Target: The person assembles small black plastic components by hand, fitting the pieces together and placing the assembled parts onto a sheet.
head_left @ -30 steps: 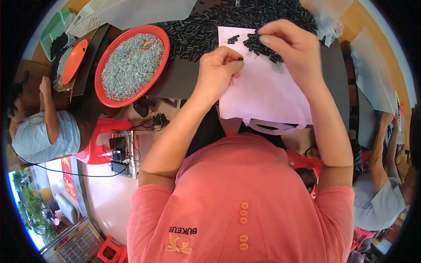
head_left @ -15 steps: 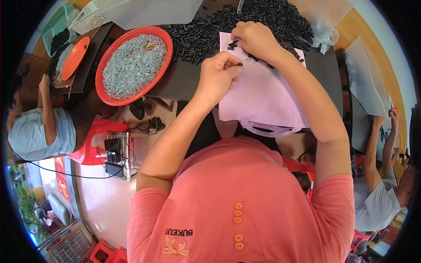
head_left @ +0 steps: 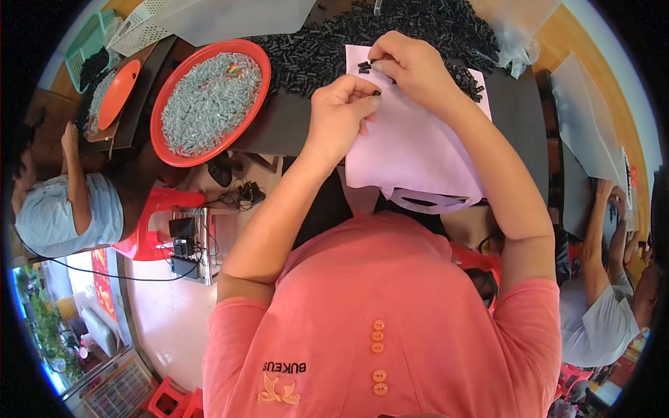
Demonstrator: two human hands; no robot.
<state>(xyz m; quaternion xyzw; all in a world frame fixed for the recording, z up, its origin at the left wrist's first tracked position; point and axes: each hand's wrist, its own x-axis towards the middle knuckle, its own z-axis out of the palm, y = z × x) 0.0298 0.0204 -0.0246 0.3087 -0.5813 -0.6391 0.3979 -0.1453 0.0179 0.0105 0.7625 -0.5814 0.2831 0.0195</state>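
My left hand (head_left: 340, 115) is closed in a pinch on a small black piece (head_left: 377, 93), held above a lilac cloth bag (head_left: 411, 150). Just beyond it, my right hand (head_left: 417, 68) is pinched too. A dark bit shows at its fingertips, too small and covered to make out fully. Beside those fingertips a few small black tube-like pieces (head_left: 364, 67) lie on the bag's far edge. A large heap of the same black pieces (head_left: 306, 64) spreads over the dark table behind both hands, and more lie by my right wrist.
Left of my hands stands a red basin (head_left: 263, 83) full of small clear plastic pieces (head_left: 205, 104). A clear plastic bag (head_left: 517, 59) lies at the far right. One person (head_left: 70, 209) sits at another table on the left; another (head_left: 592, 313) works on the right.
My right hand has turned, its thumb and finger now pinched beside the loose black pieces. My left hand has moved slightly away from me, still pinching its black piece.
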